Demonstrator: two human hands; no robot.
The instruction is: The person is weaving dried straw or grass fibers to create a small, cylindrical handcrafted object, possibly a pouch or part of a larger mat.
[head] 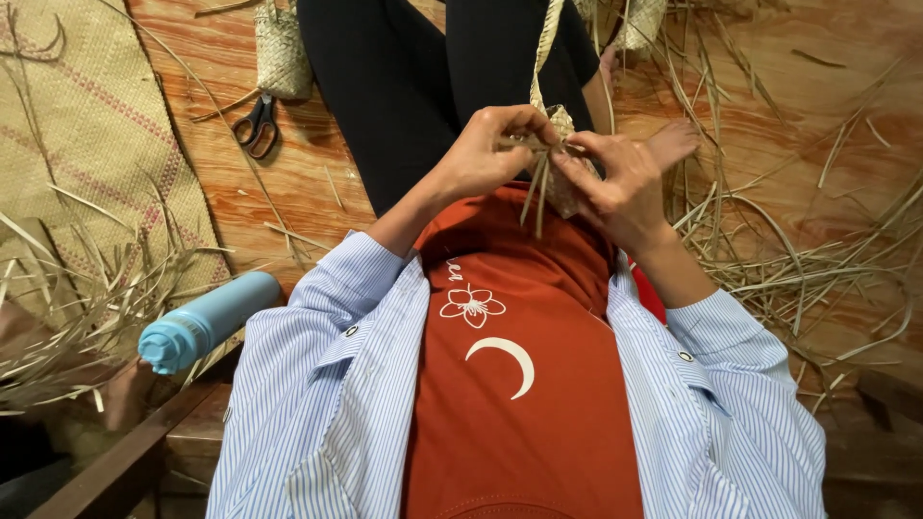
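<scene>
Head view looks down on a person who sits on a wooden floor [317, 183] and weaves dry straw. At the far left lies a woven mat [87, 135], and loose straw strips [77, 308] are heaped on its near edge, probably kept there as material within reach. Just beside them a light blue bottle [207, 322] lies on its side, touching the striped sleeve. Further up, black scissors [256, 125] rest on the floor under a small finished woven basket [281, 53], both near the person's leg.

In the middle, the left hand [486, 154] has its fingers pressed together and pinches thin strips at the top of a small woven piece [558, 159], it seems to keep the strips tight. The right hand [620, 183] also closes on the same piece from the other side, thumb and fingers pinching the strips so the weave does not open. The piece is held above the lap, between both hands, and a long woven band [546, 48] goes up from it.

At the right, more straw [798, 269] lies scattered on the floor.
</scene>
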